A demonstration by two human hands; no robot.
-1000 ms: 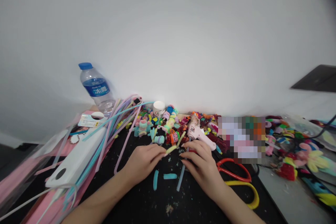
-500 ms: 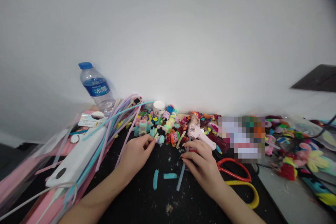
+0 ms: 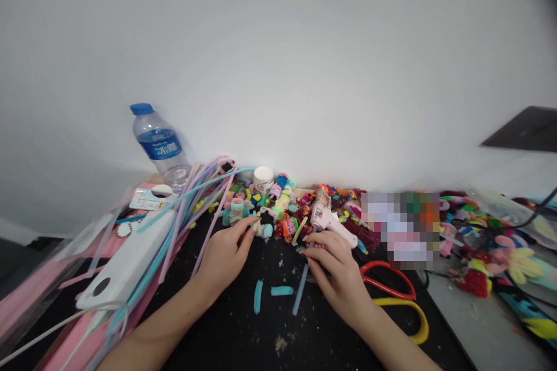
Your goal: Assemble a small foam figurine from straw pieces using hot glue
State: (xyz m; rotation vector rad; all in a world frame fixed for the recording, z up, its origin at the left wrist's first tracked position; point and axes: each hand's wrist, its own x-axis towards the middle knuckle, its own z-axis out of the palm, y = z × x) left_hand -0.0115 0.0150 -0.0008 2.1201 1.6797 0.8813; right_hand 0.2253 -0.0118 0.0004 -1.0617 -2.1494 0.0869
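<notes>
My left hand (image 3: 230,250) has its thumb and forefinger at a small pastel chenille piece (image 3: 264,230), pale yellow and light blue; the fingertips pinch its left end. My right hand (image 3: 333,264) lies palm down with curved, separated fingers over a translucent glue stick (image 3: 300,293). That stick runs under the fingers into a pale pink glue gun (image 3: 333,225), which lies on its side just beyond. Two short turquoise chenille pieces, one upright (image 3: 258,297) and one level (image 3: 282,290), lie on the black mat (image 3: 235,324) between my hands.
Scissors with red (image 3: 387,279) and yellow handles lie right of my right hand. A bundle of pastel chenille stems (image 3: 178,237) and a white board (image 3: 119,264) are at left. Behind stand a water bottle (image 3: 159,142), a white cup (image 3: 263,178) and colourful chenille figures (image 3: 238,208).
My left fingers have shifted slightly and parted a little, and the small strips at their tips have changed position. My right hand has barely moved; the glue gun stays in place.
</notes>
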